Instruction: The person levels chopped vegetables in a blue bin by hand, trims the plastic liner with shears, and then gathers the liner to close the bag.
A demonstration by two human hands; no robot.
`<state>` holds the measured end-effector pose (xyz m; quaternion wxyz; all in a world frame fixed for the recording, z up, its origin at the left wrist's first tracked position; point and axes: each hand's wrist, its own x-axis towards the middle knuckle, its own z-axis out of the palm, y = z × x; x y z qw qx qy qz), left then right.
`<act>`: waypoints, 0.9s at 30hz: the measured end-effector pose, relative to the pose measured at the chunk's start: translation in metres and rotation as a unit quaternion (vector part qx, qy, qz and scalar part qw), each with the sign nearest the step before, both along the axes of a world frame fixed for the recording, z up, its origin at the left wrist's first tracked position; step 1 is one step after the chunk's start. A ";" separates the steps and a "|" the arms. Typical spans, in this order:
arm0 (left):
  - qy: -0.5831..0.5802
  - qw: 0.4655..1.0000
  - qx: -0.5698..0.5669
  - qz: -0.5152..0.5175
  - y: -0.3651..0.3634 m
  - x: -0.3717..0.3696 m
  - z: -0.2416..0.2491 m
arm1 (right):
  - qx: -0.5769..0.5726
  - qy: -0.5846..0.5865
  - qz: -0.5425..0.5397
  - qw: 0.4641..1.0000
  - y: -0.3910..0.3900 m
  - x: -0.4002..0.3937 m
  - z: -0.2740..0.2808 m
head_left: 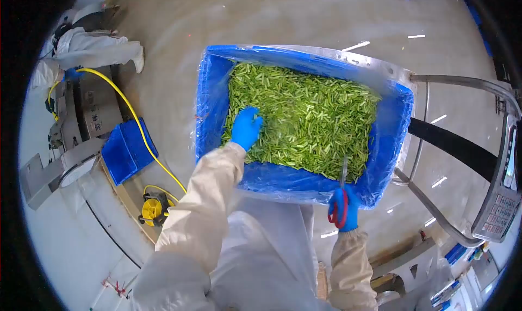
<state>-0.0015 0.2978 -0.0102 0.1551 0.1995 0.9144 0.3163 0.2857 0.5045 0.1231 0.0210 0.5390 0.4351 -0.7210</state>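
In front of me, a blue crate [203, 93] lined with clear plastic film holds a wide layer of short-cut green vegetable stalks [304, 120]. My left hand [246, 130], in a blue glove, is over the stalks at the crate's left side. Its fingers curl down toward the pieces, and I cannot tell what is between them. At the near right corner, my right hand [350, 210], also gloved in blue, grips red-handled scissors [344, 172]. Their blades point away from me, over the stalks near the crate's right end.
A metal frame [462, 81] stands right of the crate, with a scale's keypad display [497, 213] on it. Leftward, a yellow hose [133, 112] runs past a blue bin [126, 150] and a yellow device [154, 208]. A person in white [98, 50] is at the far left.
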 end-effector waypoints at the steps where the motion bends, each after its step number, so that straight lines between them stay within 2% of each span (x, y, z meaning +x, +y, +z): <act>1: 0.051 0.997 0.033 0.038 -0.006 -0.021 -0.010 | 0.000 -0.001 0.004 1.000 0.006 0.010 0.000; 4: 0.064 0.991 0.064 0.097 -0.011 -0.070 -0.036 | 0.052 -0.003 -0.039 0.998 0.028 0.033 -0.004; 6: -0.083 0.979 0.022 0.183 -0.011 -0.088 -0.052 | 0.045 0.019 -0.047 0.998 0.038 0.042 -0.009; 9: -0.088 0.983 0.029 0.159 -0.009 -0.094 -0.064 | 0.054 0.008 -0.039 0.998 0.045 0.048 -0.019; 10: -0.082 0.988 -0.003 0.133 -0.011 -0.096 -0.070 | 0.052 0.006 -0.039 0.998 0.046 0.047 -0.021; 11: -0.083 0.988 -0.006 0.133 -0.012 -0.094 -0.076 | 0.018 0.013 -0.071 0.997 0.047 0.046 -0.023; 12: -0.155 0.977 -0.020 0.142 -0.012 -0.093 -0.080 | -0.015 0.021 -0.103 0.994 0.049 0.045 -0.024; 13: -0.225 0.962 -0.033 0.150 -0.010 -0.094 -0.085 | -0.015 0.023 -0.103 0.994 0.049 0.045 -0.024; 15: -0.310 0.931 -0.055 0.184 0.004 -0.081 -0.049 | -0.023 0.017 -0.099 0.995 0.049 0.051 -0.022; 17: -0.468 0.837 0.079 0.272 0.006 -0.076 -0.040 | -0.015 0.034 -0.080 0.996 0.049 0.052 -0.022; 19: -0.508 0.817 0.094 0.256 0.008 -0.081 -0.035 | -0.007 0.052 -0.063 0.997 0.046 0.051 -0.021; 21: -0.540 0.785 0.098 0.289 0.011 -0.081 -0.037 | 0.005 0.044 -0.071 0.996 0.042 0.049 -0.018; 22: -0.540 0.785 0.096 0.289 0.022 -0.077 -0.030 | 0.005 0.043 -0.071 0.996 0.042 0.049 -0.019; 24: -0.496 0.820 0.061 0.279 0.052 -0.065 -0.012 | 0.001 0.064 -0.055 0.996 0.040 0.050 -0.020; 25: -0.499 0.818 0.061 0.279 0.053 -0.064 -0.031 | 0.002 0.061 -0.055 0.997 0.039 0.048 -0.019; 27: -0.319 0.929 0.021 0.186 0.054 -0.063 -0.081 | -0.004 0.034 -0.087 0.996 0.037 0.042 -0.015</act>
